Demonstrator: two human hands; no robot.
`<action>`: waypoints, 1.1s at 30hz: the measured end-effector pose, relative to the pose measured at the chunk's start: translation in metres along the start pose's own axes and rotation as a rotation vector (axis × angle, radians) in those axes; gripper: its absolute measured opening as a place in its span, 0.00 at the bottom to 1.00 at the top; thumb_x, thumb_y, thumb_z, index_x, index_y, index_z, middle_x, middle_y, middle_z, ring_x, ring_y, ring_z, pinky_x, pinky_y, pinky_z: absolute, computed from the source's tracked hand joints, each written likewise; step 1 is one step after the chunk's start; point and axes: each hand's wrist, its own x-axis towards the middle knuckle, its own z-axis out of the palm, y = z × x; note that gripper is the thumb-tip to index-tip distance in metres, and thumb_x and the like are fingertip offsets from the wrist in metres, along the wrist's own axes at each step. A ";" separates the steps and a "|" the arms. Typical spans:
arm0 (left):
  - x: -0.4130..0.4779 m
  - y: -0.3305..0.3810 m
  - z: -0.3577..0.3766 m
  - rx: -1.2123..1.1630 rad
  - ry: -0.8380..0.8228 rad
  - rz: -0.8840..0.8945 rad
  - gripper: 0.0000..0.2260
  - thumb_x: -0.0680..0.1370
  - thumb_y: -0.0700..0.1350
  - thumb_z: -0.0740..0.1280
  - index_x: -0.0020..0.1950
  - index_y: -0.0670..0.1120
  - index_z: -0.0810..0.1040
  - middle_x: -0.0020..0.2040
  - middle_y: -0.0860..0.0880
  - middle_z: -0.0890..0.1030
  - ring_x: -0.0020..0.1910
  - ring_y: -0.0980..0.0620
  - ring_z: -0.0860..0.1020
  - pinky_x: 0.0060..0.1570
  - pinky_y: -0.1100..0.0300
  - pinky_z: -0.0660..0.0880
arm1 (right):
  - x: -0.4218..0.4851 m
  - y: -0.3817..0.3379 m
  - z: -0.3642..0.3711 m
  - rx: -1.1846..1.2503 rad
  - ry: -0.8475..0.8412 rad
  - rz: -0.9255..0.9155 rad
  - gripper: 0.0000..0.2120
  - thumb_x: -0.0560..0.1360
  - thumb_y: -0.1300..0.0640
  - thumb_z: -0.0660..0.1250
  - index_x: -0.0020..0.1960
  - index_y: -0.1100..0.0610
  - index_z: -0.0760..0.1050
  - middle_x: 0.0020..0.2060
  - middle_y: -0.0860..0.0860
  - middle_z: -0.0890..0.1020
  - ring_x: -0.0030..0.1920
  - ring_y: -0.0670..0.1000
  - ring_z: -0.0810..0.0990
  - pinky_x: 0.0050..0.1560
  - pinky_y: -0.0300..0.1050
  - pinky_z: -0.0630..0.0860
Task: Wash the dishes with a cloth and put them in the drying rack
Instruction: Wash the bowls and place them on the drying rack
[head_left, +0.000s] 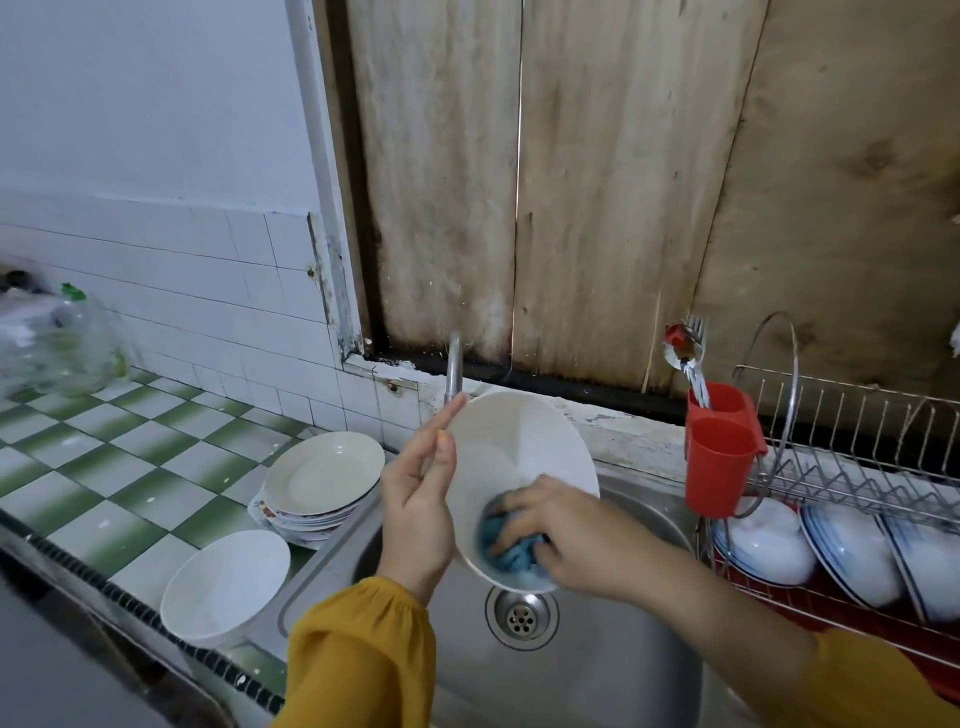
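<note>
A white bowl is tilted over the steel sink, its opening toward me. My left hand supports its left outer wall with straight fingers, thumb on the rim. My right hand reaches inside and presses a blue cloth against the bowl's bottom, fingers curled over it. To the right, the wire drying rack holds several white bowls with blue rims standing on edge.
A stack of white plates and another white bowl sit on the green-checked counter at left. The tap rises behind the held bowl. A red cutlery holder with forks and spoons hangs on the rack. The drain lies below.
</note>
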 end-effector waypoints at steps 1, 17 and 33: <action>0.000 0.002 -0.001 -0.031 -0.007 -0.012 0.13 0.77 0.49 0.62 0.57 0.57 0.83 0.59 0.49 0.83 0.61 0.44 0.79 0.58 0.49 0.77 | 0.000 0.007 -0.002 -0.196 0.175 0.015 0.21 0.63 0.66 0.74 0.52 0.47 0.83 0.59 0.44 0.80 0.55 0.50 0.74 0.49 0.43 0.77; -0.008 0.011 0.020 -0.078 -0.136 -0.039 0.14 0.78 0.43 0.62 0.62 0.46 0.80 0.56 0.44 0.84 0.58 0.45 0.81 0.54 0.58 0.78 | 0.017 -0.033 0.010 0.814 0.923 0.244 0.16 0.67 0.65 0.72 0.46 0.45 0.77 0.47 0.49 0.82 0.51 0.49 0.82 0.54 0.50 0.80; 0.002 0.010 0.002 -0.044 -0.059 -0.109 0.13 0.77 0.42 0.63 0.58 0.44 0.81 0.52 0.45 0.85 0.52 0.47 0.82 0.52 0.55 0.79 | -0.021 -0.003 0.002 0.199 0.061 0.111 0.16 0.68 0.62 0.69 0.49 0.45 0.84 0.49 0.43 0.82 0.51 0.46 0.78 0.52 0.44 0.77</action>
